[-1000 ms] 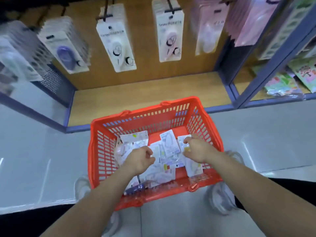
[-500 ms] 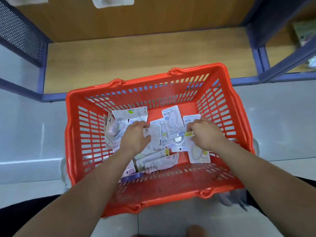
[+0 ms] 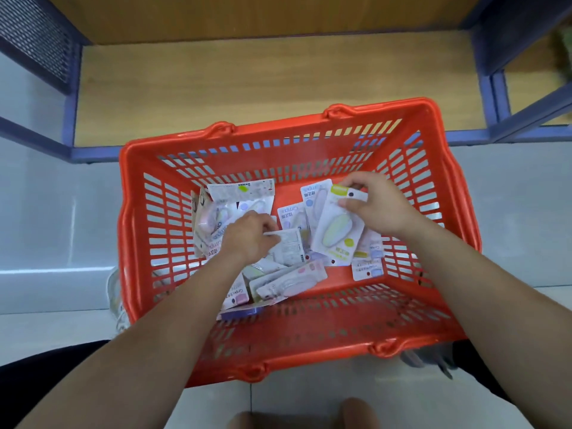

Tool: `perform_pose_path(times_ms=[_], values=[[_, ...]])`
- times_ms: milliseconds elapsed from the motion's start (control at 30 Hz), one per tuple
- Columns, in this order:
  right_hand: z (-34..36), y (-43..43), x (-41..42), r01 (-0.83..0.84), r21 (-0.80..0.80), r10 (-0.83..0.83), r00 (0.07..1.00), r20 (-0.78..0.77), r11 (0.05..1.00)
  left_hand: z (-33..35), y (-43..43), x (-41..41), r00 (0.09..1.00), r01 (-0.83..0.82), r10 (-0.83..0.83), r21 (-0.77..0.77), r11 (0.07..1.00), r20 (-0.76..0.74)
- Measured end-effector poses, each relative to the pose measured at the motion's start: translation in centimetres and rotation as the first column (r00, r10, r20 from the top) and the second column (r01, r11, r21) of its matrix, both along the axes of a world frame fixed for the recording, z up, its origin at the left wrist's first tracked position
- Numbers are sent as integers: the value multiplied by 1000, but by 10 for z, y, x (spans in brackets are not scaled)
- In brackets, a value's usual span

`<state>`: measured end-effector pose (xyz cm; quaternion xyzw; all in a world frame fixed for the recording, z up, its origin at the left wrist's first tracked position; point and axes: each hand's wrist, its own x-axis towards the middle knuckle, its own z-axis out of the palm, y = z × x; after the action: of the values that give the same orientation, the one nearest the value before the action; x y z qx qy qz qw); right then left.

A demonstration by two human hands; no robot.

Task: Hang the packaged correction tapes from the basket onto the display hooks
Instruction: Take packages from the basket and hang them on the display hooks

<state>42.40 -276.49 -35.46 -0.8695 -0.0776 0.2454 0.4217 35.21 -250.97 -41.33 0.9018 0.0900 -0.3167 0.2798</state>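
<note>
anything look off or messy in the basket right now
Only the jumble: correction tape packs lie heaped in the red basket, overlapping at odd angles, some face down. Nothing looks torn or spilled outside.

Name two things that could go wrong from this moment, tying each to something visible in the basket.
1. The right hand pinches the green package only by its top edge, so it may slip or swing as it lifts.
2. The left hand grips a white package in the overlapping heap inside the red basket. Neighbouring packs could be dragged up and dropped.
</note>
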Motion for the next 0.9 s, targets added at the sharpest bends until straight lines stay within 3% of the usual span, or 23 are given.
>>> perform_pose_path(times_ms=[67,167,267,400,533,667,900], values=[[7,4,8,98,109,-100,995,10,989,1,4,4,983,-184,182,-183,966,-29],[5,9,15,199,165,-199,980,-19,966,14,9,15,919,-375,395,-314,872,1],[-11,15,9,303,123,-291,951,-107,945,23,13,21,862,-423,495,-382,822,110],[-24,13,-4,382,55,-358,900,-248,923,20,9,18,824,-483,559,-398,780,97],[-32,5,-19,277,-39,-271,884,-381,960,14,-1,14,838,-458,536,-398,795,105],[-43,7,-24,220,-116,-246,917,-313,969,17,-12,16,891,-402,454,-458,793,5],[-45,9,-22,361,-11,-332,846,-417,932,19,-32,5,954,-299,239,-478,826,-184]])
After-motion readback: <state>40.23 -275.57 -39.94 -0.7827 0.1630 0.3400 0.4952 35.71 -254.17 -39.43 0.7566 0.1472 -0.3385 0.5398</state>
